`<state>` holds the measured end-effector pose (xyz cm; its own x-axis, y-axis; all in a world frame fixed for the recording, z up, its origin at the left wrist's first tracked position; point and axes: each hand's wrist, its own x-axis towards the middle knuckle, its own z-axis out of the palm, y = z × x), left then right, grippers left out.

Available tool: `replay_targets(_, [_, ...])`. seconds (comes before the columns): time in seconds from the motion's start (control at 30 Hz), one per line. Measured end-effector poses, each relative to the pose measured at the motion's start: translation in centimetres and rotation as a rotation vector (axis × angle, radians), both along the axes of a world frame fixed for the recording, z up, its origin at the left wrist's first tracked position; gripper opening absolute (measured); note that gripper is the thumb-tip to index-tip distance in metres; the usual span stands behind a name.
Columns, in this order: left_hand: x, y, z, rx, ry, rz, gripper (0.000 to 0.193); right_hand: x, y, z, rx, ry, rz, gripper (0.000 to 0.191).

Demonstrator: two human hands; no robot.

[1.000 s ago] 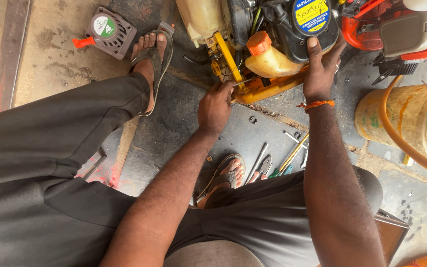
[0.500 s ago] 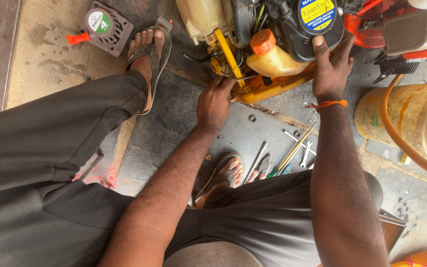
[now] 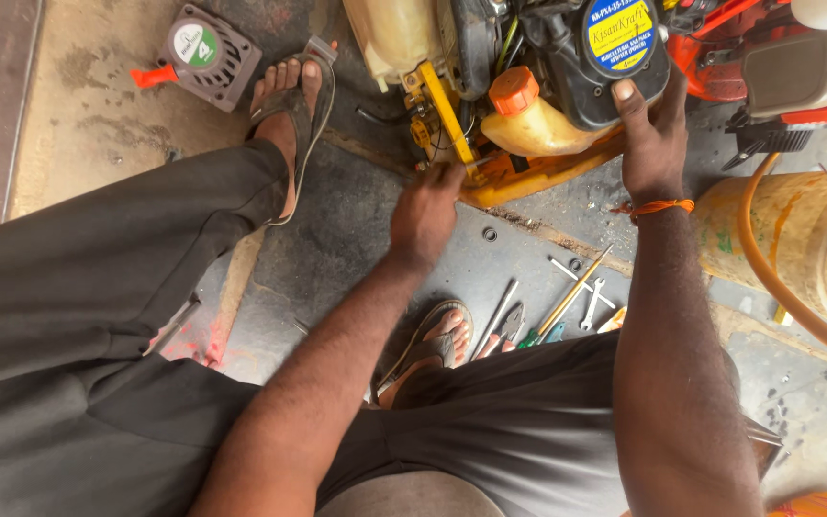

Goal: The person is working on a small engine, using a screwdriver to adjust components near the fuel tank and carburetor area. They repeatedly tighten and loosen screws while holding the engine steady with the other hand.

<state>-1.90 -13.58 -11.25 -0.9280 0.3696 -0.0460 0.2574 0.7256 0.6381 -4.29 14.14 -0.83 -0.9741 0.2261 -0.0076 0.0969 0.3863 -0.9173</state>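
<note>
The engine (image 3: 567, 67) stands on the floor (image 3: 356, 239) between the feet, partly stripped — a grey cover (image 3: 205, 55) lies well apart. The left hand (image 3: 425, 213) is set at the yellow frame (image 3: 444, 105), fingers curled; whether anything is pinched cannot be told. The right hand (image 3: 653, 139) is spread flat on the black housing. Reassembly is judged outstanding — tools (image 3: 567, 302) lie loose.
</note>
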Motion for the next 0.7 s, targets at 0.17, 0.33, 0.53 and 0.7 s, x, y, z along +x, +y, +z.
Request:
replay_targets(0.17, [1.5, 0.1, 1.2, 0.073, 0.091, 0.04, 0.035, -0.1, 0.2, -0.8, -0.009, -0.002, -0.033, 0.085])
replay_targets(0.33, [0.8, 0.7, 2.6, 0.12, 0.056, 0.059, 0.035, 0.1, 0.1, -1.1, -0.051, 0.019, -0.025, 0.083])
replay_targets(0.53, [0.4, 2.0, 3.5, 0.067, 0.031, 0.032, 0.041, 0.0, -0.1, -1.0, -0.043, 0.0, -0.049, 0.084])
replay_targets(0.7, [0.5, 0.1, 2.7, 0.124, 0.095, 0.015, 0.032, 0.3, -0.6, -0.7, -0.036, -0.021, -0.045, 0.085])
